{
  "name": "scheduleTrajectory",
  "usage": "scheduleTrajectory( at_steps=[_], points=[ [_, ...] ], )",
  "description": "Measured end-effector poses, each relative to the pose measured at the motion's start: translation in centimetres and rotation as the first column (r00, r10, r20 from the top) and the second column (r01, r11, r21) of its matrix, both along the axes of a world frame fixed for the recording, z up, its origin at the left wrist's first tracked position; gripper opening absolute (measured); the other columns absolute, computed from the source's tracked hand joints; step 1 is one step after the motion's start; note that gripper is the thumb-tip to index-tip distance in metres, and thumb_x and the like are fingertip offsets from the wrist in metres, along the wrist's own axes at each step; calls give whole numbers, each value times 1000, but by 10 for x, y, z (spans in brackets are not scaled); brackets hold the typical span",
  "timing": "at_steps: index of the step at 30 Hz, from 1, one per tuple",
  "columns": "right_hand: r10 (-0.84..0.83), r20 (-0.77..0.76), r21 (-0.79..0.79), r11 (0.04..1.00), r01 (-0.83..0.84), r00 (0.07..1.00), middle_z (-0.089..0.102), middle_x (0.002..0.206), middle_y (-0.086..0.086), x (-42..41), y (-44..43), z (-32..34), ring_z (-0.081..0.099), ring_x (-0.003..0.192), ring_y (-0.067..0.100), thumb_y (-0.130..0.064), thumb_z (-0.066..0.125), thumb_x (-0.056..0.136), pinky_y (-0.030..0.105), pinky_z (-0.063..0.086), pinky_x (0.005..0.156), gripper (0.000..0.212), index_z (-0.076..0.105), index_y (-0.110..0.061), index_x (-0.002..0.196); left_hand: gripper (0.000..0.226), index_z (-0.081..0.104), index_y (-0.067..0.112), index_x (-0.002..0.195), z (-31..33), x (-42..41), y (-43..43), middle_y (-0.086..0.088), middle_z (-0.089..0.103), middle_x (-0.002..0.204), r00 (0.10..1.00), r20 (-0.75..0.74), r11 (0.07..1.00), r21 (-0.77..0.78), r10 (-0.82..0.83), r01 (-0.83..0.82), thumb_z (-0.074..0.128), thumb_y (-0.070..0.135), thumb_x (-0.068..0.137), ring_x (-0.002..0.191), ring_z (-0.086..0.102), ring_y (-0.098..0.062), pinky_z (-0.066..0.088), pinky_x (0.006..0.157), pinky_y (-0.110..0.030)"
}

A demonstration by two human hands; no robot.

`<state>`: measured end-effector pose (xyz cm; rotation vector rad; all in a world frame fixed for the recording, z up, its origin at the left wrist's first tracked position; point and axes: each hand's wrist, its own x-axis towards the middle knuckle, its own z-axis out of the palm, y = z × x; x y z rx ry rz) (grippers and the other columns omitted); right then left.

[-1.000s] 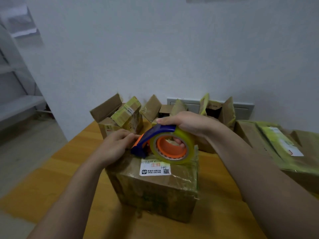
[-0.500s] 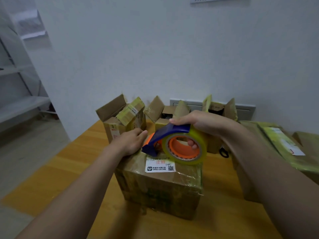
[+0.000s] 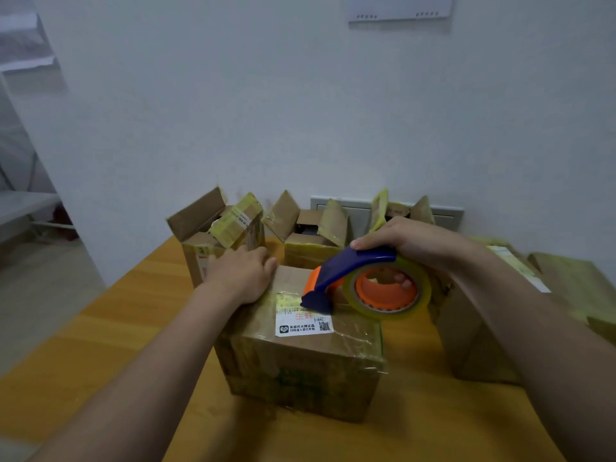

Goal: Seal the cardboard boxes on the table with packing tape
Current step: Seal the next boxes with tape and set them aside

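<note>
While the flat left hand steadies the seemingly light, stiff brown cardboard box by its top, the right hand grips the blue-and-orange plastic tape dispenser.

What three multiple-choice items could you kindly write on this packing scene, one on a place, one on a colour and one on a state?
1. Where does the blue-and-orange plastic tape dispenser touch down?
A) a plastic crate
B) the top of the closed brown cardboard box
C) a metal tray
2. What colour is the tape roll's core?
A) green
B) white
C) orange
3. How are the small cardboard boxes by the wall?
A) flaps open
B) taped shut
C) flattened
Answers: B, its blue nose meets the box top; C, the hub inside the yellowish roll is orange; A, their flaps stand up.
</note>
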<state>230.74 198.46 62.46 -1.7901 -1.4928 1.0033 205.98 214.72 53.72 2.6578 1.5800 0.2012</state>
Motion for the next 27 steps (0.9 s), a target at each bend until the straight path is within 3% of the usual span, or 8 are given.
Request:
scheduleTrajectory(
  at_steps=[3, 5, 8, 11, 14, 19, 24, 27],
  points=[
    [0, 21, -15, 1000, 0, 1000, 75, 100, 25, -1, -1, 3, 68, 78, 30, -60, 68, 81, 46, 58, 85, 56, 78, -9, 103, 47, 47, 34, 148, 6, 14, -13, -1, 53, 150, 995, 36, 995, 21, -94, 94, 34, 46, 106, 136, 50, -28, 37, 111, -54],
    [-9, 18, -16, 1000, 10, 1000, 74, 100, 25, 1, -4, 3, 68, 77, 29, -62, 69, 79, 43, 59, 81, 58, 78, -9, 101, 50, 41, 34, 155, 2, 23, -23, -1, 42, 162, 987, 100, 984, -114, -128, 139, 30, 48, 108, 149, 37, -27, 26, 121, -55],
    [-14, 44, -14, 1000, 15, 999, 78, 92, 19, -1, -5, 4, 71, 73, 29, -66, 70, 75, 38, 60, 76, 60, 80, -11, 96, 62, 31, 38, 160, -6, 30, -27, -2, 24, 171, 991, 2, 980, -142, -137, 136, 16, 64, 105, 159, 14, -27, 5, 125, -58],
    [-11, 59, -15, 1000, 12, 998, 79, 91, 12, 0, -5, 7, 75, 78, 28, -66, 71, 77, 41, 61, 80, 58, 81, -12, 96, 72, 26, 39, 161, -8, 29, -25, -4, 20, 172, 991, -27, 982, -138, -134, 129, 11, 74, 100, 159, 10, -29, 4, 124, -60],
    [5, -14, -41, 999, -5, 1000, 75, 84, 16, 6, -13, 10, 68, 63, 26, -58, 73, 81, 35, 59, 61, 49, 81, -12, 94, 77, 24, 40, 161, -10, 25, -25, -2, 18, 172, 991, -27, 983, -129, -135, 130, 11, 79, 96, 160, 9, -27, 3, 125, -59],
    [-5, -55, -14, 1000, 4, 998, 74, 90, 23, 18, -32, 8, 64, 77, 37, -59, 75, 78, 50, 51, 81, 38, 83, -21, 82, 76, 26, 39, 161, -7, 23, -29, -3, 19, 172, 989, -17, 981, -137, -144, 141, 12, 78, 97, 160, 8, -27, 1, 125, -59],
    [-39, -40, 21, 999, 39, 998, 74, 72, 8, 15, -35, 5, 65, 56, 20, -54, 72, 82, 31, 54, 60, 35, 81, -23, 68, 65, 26, 32, 162, 5, 33, -37, -6, 13, 173, 980, -99, 983, -69, -174, 167, 14, 63, 106, 160, 1, -32, -9, 122, -63],
    [-46, -42, 29, 998, 47, 998, 74, 71, 6, 15, -36, 4, 66, 55, 18, -52, 71, 86, 29, 53, 57, 35, 80, -24, 67, 57, 28, 31, 162, 5, 49, -50, -1, 17, 173, 972, 21, 966, -112, -234, 235, 19, 52, 110, 160, 5, -26, -7, 126, -60]
  ],
)
